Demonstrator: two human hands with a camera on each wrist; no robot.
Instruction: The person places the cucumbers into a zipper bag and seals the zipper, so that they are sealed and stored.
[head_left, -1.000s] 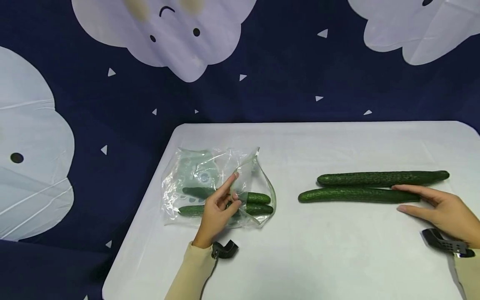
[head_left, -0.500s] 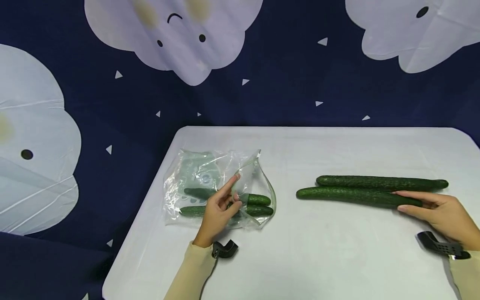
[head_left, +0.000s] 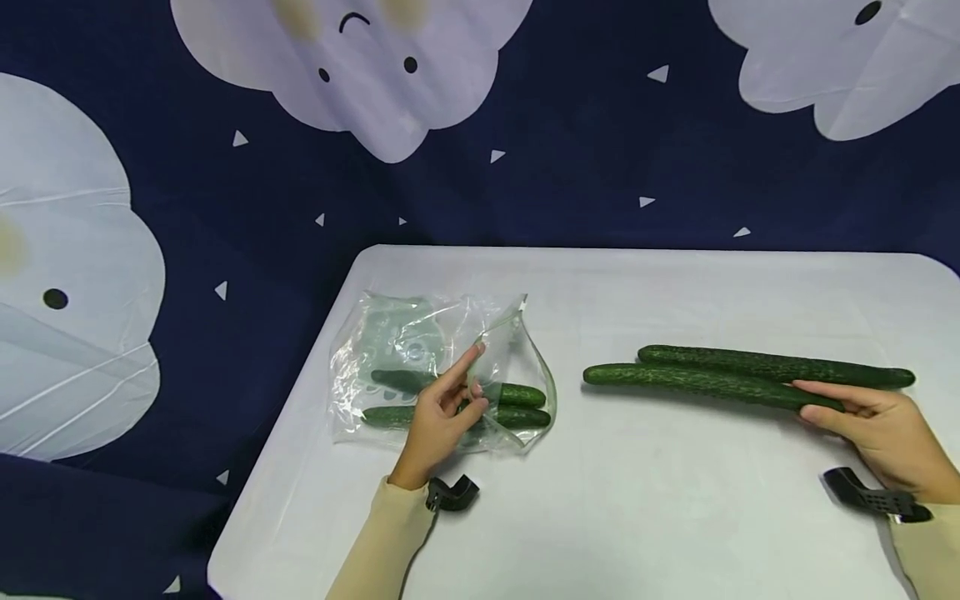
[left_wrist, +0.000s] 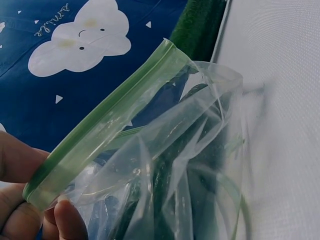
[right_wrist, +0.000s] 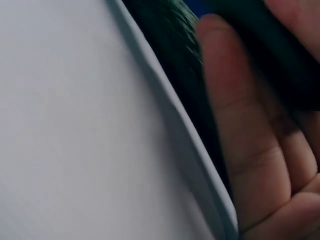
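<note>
Two long cucumbers lie on the white table (head_left: 675, 517) in the head view, well to the right of the clear zip bag (head_left: 397, 350), and that bag serves as the landmark here. The nearer cucumber (head_left: 697, 383) is gripped at its far-from-bag end by the right hand (head_left: 877, 429), thumb on one side and fingers curled over the other; its free tip points toward the bag's mouth. The farther cucumber (head_left: 780, 367) lies just behind it, touching or nearly so. The left hand (head_left: 442, 417) sits at the bag's near edge, pinching the green zip strip and lifting the mouth open, forefinger stretched out. Inside the bag lie two short cucumbers (head_left: 517, 405), side by side. Behind the bag hangs a dark blue cloud-print backdrop (head_left: 570, 150).

In the left wrist view, fingers (left_wrist: 20, 165) pinch the bag's green zip strip (left_wrist: 107, 122), and cucumber skin shows through the crumpled plastic below it.

The right wrist view is blurred: fingers (right_wrist: 240, 130) wrap round a dark green shape, probably the nearer cucumber, above the table's white surface.
</note>
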